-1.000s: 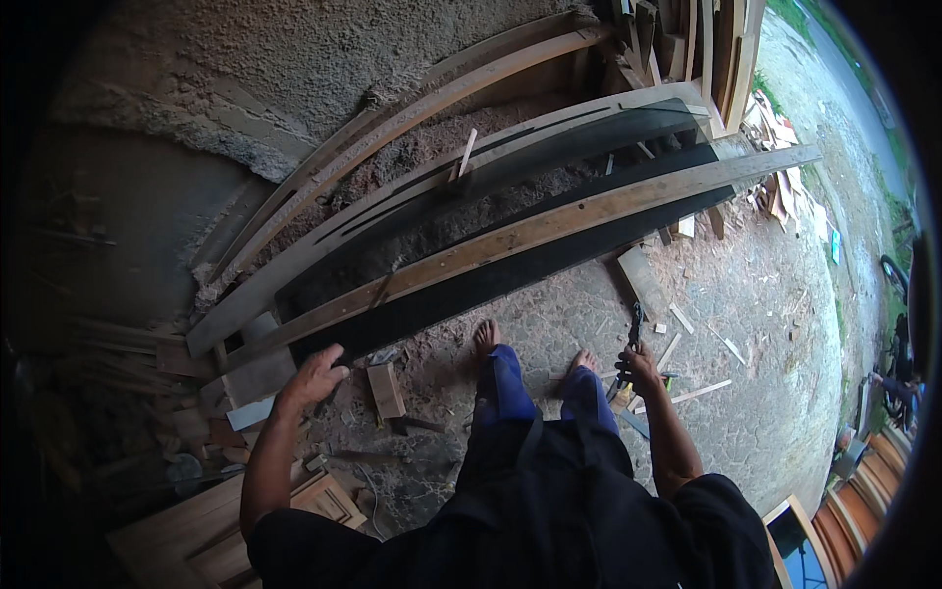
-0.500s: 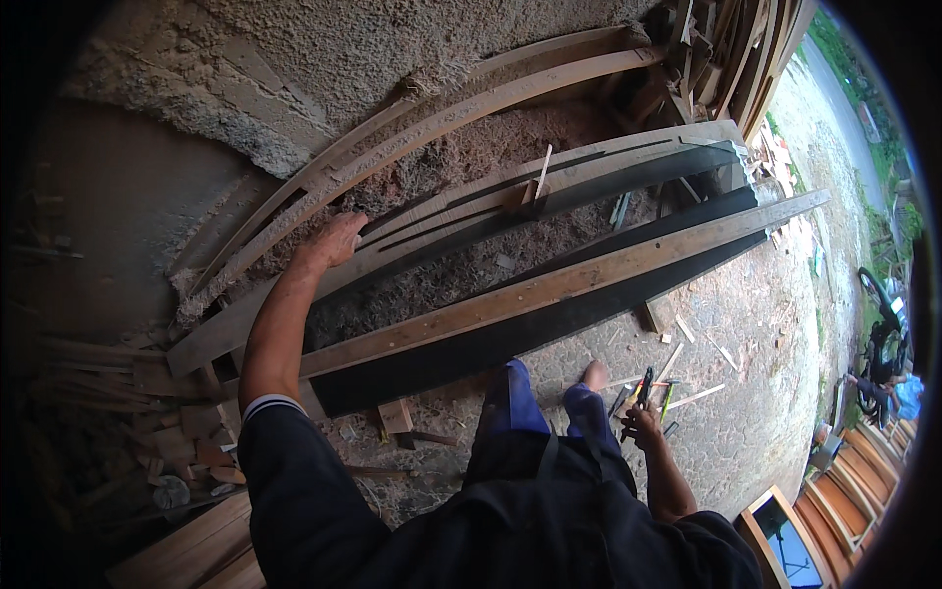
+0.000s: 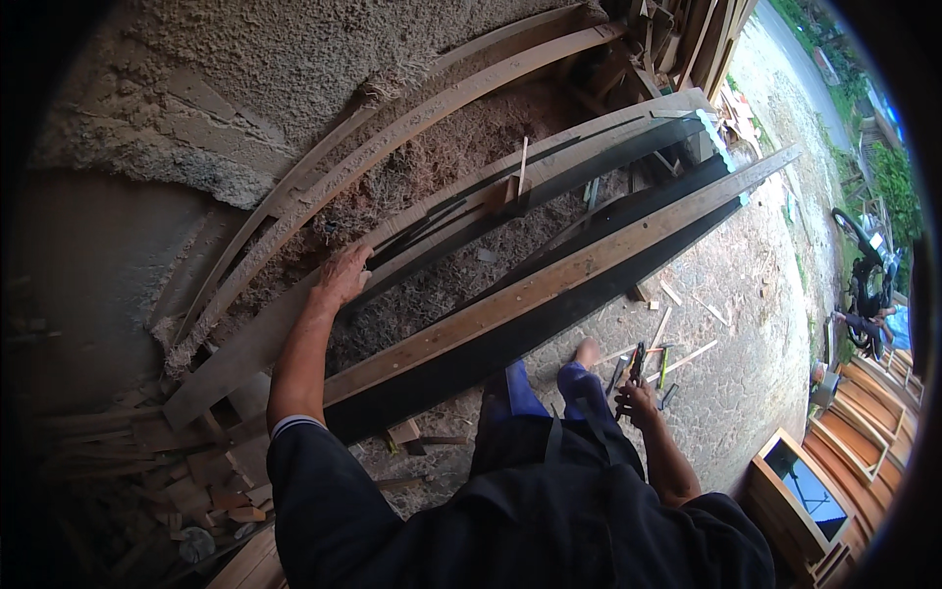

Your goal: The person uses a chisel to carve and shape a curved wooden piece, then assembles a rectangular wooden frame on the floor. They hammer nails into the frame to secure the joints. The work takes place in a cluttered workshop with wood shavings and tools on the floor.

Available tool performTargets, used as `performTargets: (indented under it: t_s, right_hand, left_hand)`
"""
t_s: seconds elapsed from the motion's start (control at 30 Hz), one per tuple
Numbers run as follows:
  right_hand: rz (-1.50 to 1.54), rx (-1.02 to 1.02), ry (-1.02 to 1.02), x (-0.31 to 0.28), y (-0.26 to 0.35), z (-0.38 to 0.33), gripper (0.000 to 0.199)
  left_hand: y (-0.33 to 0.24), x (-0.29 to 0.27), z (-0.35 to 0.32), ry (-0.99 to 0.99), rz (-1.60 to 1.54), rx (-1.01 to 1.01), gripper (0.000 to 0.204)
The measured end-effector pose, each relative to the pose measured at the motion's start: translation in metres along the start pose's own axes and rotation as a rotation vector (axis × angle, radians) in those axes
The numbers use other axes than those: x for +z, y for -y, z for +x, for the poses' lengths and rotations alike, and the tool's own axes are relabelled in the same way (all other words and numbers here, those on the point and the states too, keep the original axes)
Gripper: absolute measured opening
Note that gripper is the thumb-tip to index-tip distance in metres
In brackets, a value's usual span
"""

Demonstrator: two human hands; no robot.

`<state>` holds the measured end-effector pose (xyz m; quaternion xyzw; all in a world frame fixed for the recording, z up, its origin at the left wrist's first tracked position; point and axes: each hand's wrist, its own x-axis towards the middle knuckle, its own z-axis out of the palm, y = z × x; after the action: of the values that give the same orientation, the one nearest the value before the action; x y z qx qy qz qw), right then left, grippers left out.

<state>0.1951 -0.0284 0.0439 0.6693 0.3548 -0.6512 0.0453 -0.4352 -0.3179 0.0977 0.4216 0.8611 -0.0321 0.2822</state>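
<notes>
Mostly black, slim tool [image 3: 638, 363] (held), right hand [image 3: 639, 401]

The greyish board [image 3: 235, 368] and long plank [image 3: 559, 282] look matt wood, the wall [image 3: 245, 74] coarsely rough.

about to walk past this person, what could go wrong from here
The dark tool in the right hand might be dropped onto the bare foot nearby. The long narrow board juts past the black panel at its far right end, so a passer-by could bump it. The bare left hand, at the pale plank, may catch a splinter.
</notes>
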Motion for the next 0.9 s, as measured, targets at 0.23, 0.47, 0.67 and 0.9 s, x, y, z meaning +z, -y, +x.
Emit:
performTargets:
  t_s: [0.23, 0.47, 0.67, 0.9]
  right_hand:
    - [-0.121, -0.004, -0.097, -0.003, 0.001, 0.019, 0.027]
    - [0.428, 0.017, 0.121, -0.032, 0.009, 0.024, 0.027]
    - [0.697, -0.027, 0.060, -0.061, 0.025, 0.029, 0.028]
    - [0.839, -0.087, -0.017, -0.122, 0.031, 0.030, 0.018]
  left_hand:
    - [0.001, 0.011, -0.004, -0.178, -0.139, 0.061, 0.033]
    - [-0.011, 0.006, -0.004, -0.555, -0.138, -0.002, 0.028]
    - [-0.109, -0.008, -0.017, -0.865, -0.366, 0.103, 0.024]
    - [-0.315, 0.044, -0.049, -0.715, -0.715, 0.257, 0.023]
